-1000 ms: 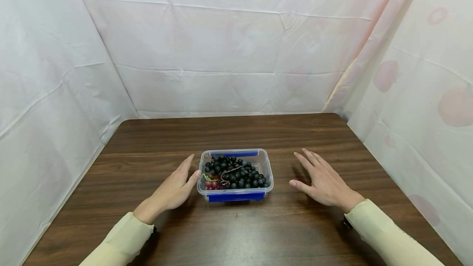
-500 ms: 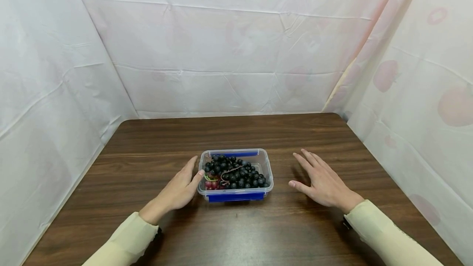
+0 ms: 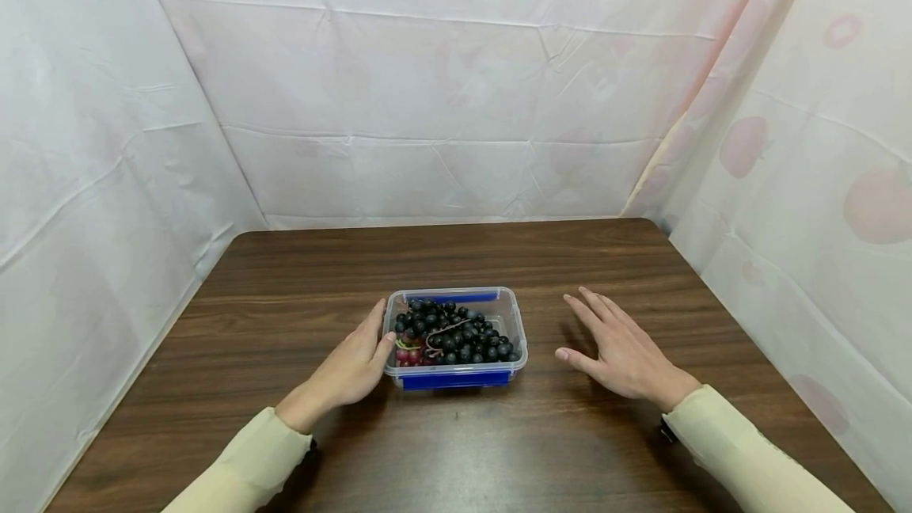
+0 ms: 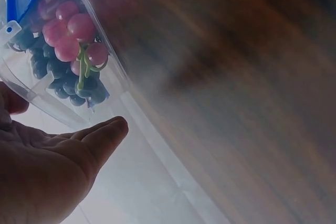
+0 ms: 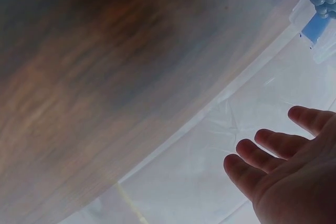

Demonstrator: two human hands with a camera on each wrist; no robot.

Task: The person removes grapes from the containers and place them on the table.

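Sheeting [image 3: 435, 93] backs the worktop [image 3: 456, 260] bearing the box [image 3: 456, 380] of grapes [image 3: 466, 345] between spread left grip [image 3: 347, 366] at nine o'clock and spread right grip [image 3: 628, 351] at three; steady, level pressure should avoid spills.

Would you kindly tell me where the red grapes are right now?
In the head view, the red grapes lie in the near left corner of the clear container, beside the dark grapes, close to the left hand.
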